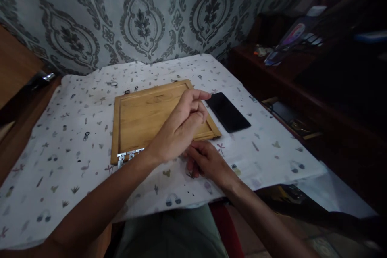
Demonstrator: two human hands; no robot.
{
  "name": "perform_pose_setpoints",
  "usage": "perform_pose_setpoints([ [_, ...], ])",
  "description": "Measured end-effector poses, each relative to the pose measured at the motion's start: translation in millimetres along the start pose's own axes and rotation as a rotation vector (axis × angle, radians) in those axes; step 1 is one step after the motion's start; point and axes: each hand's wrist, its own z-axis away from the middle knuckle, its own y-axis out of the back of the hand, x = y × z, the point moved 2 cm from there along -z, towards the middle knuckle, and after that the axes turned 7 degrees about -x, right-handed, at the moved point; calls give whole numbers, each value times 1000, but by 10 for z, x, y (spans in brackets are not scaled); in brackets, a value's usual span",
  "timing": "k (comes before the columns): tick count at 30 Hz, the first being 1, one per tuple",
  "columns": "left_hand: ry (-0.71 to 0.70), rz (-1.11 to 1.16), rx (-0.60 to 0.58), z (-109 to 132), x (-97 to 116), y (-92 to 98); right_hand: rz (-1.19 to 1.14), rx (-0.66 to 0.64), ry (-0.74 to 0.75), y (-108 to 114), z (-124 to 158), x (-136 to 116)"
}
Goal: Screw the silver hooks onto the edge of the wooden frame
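A wooden board with a grooved border lies on the patterned cloth. Above its right part hovers my left hand, index finger stretched to the right and the other fingers loosely bent. Nothing shows in its grip. My right hand is at the board's near edge, thumb and fingers closed together; anything between them is hidden. Silver metal pieces like hinges sit at the board's near left edge, partly behind my left forearm. A black smartphone lies right of the board, by my left index fingertip.
The white printed cloth covers the table up to a grey patterned wall covering. On the right, a plastic bottle stands on dark furniture with an open drawer. Wooden furniture stands on the left.
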Motion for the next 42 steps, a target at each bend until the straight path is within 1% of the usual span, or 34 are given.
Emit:
perform_pose_setpoints([
  [3, 17, 164, 19, -20, -40, -68, 1, 5, 5, 6, -7, 18],
  [5, 26, 233, 31, -34, -53, -122, 5, 9, 12, 8, 2, 16],
  [8, 39, 204, 34, -58, -57, -162, 16, 9, 31, 6, 15, -1],
  [11, 44, 136, -32, -84, -74, -152, 11, 17, 34, 2, 14, -5],
  [14, 43, 139, -72, -102, -113, -120, -9, 26, 22, -2, 0, 10],
  [20, 16, 218, -60, -110, -166, -95, -26, 23, 19, -3, -11, 23],
  [28, -9, 223, -68, -74, -188, -77, -48, 34, 12, 20, 19, 14],
  [33, -11, 249, -51, -86, -195, -67, -44, 13, 7, 32, 50, 9],
  [42, 11, 298, -28, -143, -168, -39, -32, -1, 77, 40, 38, 51],
])
